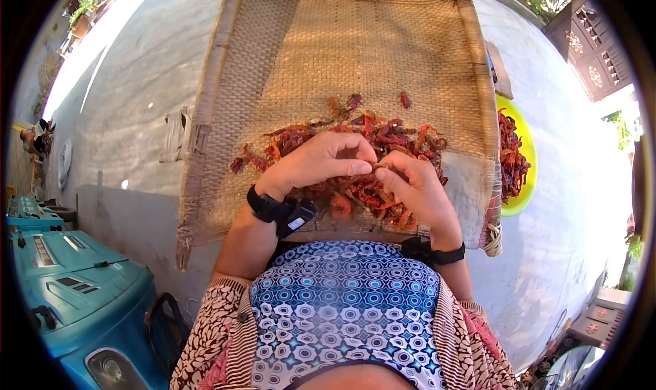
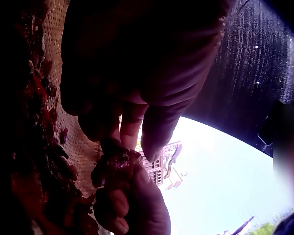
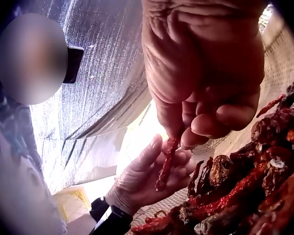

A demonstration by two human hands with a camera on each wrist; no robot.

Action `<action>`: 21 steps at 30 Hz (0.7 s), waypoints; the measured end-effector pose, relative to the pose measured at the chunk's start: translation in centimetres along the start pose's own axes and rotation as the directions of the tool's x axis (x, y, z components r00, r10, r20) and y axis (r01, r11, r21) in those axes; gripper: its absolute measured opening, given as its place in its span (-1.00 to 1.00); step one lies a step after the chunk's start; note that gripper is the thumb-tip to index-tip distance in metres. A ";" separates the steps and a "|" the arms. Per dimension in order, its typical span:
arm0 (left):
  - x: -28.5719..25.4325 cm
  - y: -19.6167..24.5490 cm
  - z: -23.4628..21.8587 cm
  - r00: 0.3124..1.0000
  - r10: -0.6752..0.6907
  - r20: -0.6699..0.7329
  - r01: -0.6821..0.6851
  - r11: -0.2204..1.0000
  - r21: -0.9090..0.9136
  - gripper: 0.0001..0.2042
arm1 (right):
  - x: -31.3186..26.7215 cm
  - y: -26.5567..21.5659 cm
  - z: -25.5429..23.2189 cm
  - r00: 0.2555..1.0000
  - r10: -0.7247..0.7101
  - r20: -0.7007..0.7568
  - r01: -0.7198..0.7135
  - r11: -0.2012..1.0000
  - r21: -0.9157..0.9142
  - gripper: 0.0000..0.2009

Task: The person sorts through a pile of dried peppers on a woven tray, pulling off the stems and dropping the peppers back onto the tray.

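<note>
Only the right-wrist view shows clearly the right hand (image 3: 206, 73) pinching a slender dried red chilli (image 3: 168, 164); whether the left hand (image 3: 132, 183) grips, I cannot tell.

Right fingers (image 2: 118, 203) pinch dark chili (image 2: 120, 160); left fingers (image 2: 131, 126) close by; chilies (image 2: 40, 90) on woven mat (image 2: 74, 128)

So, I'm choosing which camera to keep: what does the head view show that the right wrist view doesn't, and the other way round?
Only the head view: the yellow-green bowl beside the woven tray, and the teal vehicle at the picture's left.

Only the right wrist view: the length of the red pepper pinched in the right hand, and streaked sheeting.

Both: the tray, the heap of dried peppers, the right hand and the left hand.
</note>
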State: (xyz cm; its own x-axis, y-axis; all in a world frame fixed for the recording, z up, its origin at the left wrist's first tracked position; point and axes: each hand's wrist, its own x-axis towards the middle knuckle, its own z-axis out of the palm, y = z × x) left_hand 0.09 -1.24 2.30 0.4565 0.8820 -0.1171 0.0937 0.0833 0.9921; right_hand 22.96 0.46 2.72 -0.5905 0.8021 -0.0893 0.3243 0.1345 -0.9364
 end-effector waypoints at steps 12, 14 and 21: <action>-0.5 -0.6 -0.3 0.998 -0.061 -0.003 0.042 0.655 0.754 -0.81 | -1.8 4.9 -8.8 0.837 0.123 -0.533 0.489 0.269 0.830 -0.62; -0.4 -0.8 -0.3 0.999 -0.039 0.011 0.016 0.622 0.783 -0.84 | -1.4 4.2 -7.2 0.820 0.166 -0.547 0.415 0.485 0.770 -0.66; -0.4 -1.6 -0.5 0.988 0.152 0.012 -0.112 0.672 0.732 -0.90 | -0.5 1.5 -1.3 0.984 0.032 -0.174 0.014 0.966 0.258 -0.78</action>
State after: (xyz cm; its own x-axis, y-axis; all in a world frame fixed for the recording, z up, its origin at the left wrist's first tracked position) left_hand -0.71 -1.46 0.78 0.4761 0.8787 0.0341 0.6591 -0.3823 0.6477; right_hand 24.71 1.05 1.76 -0.4422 0.8950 -0.0586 0.1139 -0.0088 -0.9935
